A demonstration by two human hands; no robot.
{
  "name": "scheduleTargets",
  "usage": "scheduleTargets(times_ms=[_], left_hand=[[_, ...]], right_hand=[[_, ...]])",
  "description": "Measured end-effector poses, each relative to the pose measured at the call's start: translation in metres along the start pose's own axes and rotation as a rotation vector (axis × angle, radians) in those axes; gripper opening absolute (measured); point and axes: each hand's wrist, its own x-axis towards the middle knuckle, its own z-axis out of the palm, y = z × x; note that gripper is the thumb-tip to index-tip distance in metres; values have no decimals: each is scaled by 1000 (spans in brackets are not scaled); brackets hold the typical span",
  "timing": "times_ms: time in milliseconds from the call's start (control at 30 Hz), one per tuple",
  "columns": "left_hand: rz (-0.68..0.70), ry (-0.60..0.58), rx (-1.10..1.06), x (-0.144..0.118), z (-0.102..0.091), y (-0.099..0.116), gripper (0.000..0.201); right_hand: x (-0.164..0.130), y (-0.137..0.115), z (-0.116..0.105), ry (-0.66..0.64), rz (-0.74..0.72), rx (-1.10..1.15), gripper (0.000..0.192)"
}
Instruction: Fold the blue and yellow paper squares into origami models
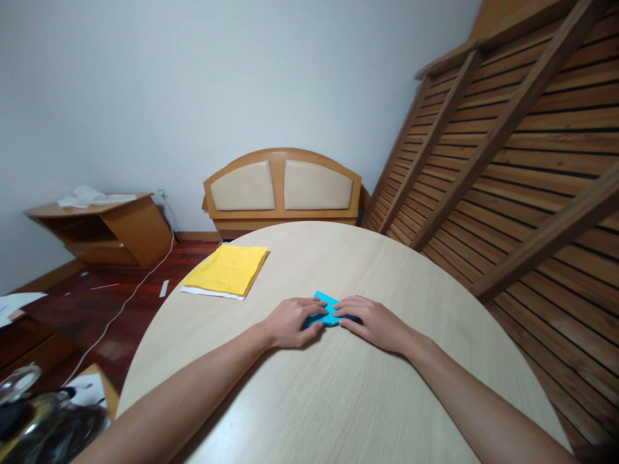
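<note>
A small piece of folded bright blue paper (330, 312) lies on the round table (309, 406), its edges partly covered by both hands. My left hand (293, 321) holds the paper's left side, with fingers bent over the top and the thumb by the near edge. From the other side, my right hand (370, 321) has its fingertips and thumb on the paper's right part. The fingertips of the two hands are a short gap apart, with blue showing between them. How the paper's underside is folded is hidden.
A stack of yellow sheets (227, 267) with white beneath lies at the table's far left. Behind stands a padded headboard (280, 183). Wooden slatted panels (522, 154) lean at the right. A low cabinet (116, 225) and a white cable (128, 299) are left.
</note>
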Motion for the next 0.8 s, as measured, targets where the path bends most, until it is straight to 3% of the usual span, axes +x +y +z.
scheduleTargets(times_ms=[800], left_hand=[[-20,13,25,1,0,1,41]], right_hand=[[0,-3,1,35,11,-14,19]])
